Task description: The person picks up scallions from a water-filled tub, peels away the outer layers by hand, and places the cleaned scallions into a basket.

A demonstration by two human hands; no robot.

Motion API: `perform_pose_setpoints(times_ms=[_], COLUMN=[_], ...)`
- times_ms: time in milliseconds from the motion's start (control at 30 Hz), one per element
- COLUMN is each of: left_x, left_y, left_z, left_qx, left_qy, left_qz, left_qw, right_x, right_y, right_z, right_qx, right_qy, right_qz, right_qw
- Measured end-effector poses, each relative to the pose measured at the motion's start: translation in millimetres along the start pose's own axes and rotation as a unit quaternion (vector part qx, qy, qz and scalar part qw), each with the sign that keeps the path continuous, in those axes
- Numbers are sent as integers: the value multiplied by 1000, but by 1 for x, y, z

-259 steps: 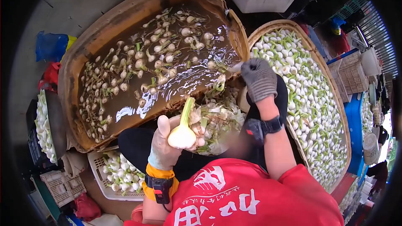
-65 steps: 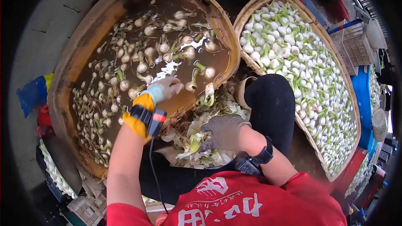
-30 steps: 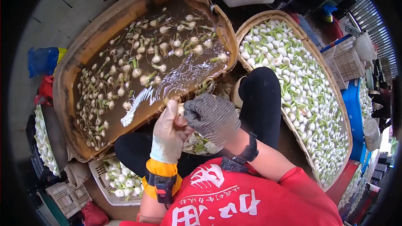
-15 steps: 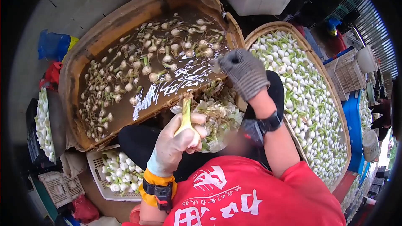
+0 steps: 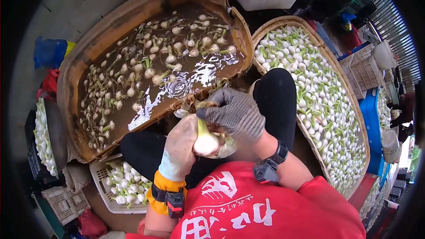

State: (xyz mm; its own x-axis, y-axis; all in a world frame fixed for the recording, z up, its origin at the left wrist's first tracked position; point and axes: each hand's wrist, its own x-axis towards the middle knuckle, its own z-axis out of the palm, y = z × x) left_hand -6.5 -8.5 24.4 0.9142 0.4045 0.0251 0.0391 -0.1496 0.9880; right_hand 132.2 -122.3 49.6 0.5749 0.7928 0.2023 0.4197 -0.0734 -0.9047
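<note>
Steadying the white bulb (image 5: 206,144) before our red shirt (image 5: 248,194) in the fingers of the left hand (image 5: 178,146), we close those of the right hand (image 5: 239,114) on its green stem (image 5: 202,127), presumably for opposed control, with the water-filled tub (image 5: 70,79) ahead within reach.

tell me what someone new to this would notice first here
Probably the big tub of murky water at upper left, with brownish bulbs afloat. Right of it, a long tray brims with white, green-stemmed bulbs. Low in the middle, two gloved hands, the left pale, the right grey, meet at one peeled bulb.
</note>
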Motion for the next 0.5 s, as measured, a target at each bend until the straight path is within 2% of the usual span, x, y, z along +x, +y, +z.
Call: perform_pose_setpoints(times_ms=[33,67,100,133,167,200,233,267,333,367,400,467,500], left_x=[6,3,-1,-6,-10,-9,-8,-7,-4,-2,0,2,3], left_y=[4,16,26,29,11,17,27,32,22,19,20,26,29], left_z=[-12,-10,-5,-2,-6,-2,6,10,7,4,-1,-10,-12], left_qx=[335,334,181,18,152,152,-62,-271,-259,-247,-248,-71,-24], left_qy=[-13,-14,-18,-19,-63,-63,-10,44,24,2,2,-18,-9], left_qz=[239,237,70,-104,4,3,-118,-232,-217,-198,-198,-199,-142], left_qw=[912,912,981,994,986,986,991,933,941,949,948,977,990], right_x=[4,7,9,7,5,4,6,7,8,7,9,9,6], right_y=[-5,-11,-18,-16,-11,-5,4,14,27,13,6,0,7], right_z=[1,0,-3,2,11,18,22,24,29,11,5,-2,5], right_qx=[-23,-46,-77,-76,-1,74,98,99,93,163,162,15,30], right_qy=[35,71,47,47,62,78,84,83,97,-37,-37,-109,-52], right_qz=[77,155,154,157,139,120,104,106,8,104,104,96,89], right_qw=[996,984,984,984,988,987,986,986,991,981,981,989,994])
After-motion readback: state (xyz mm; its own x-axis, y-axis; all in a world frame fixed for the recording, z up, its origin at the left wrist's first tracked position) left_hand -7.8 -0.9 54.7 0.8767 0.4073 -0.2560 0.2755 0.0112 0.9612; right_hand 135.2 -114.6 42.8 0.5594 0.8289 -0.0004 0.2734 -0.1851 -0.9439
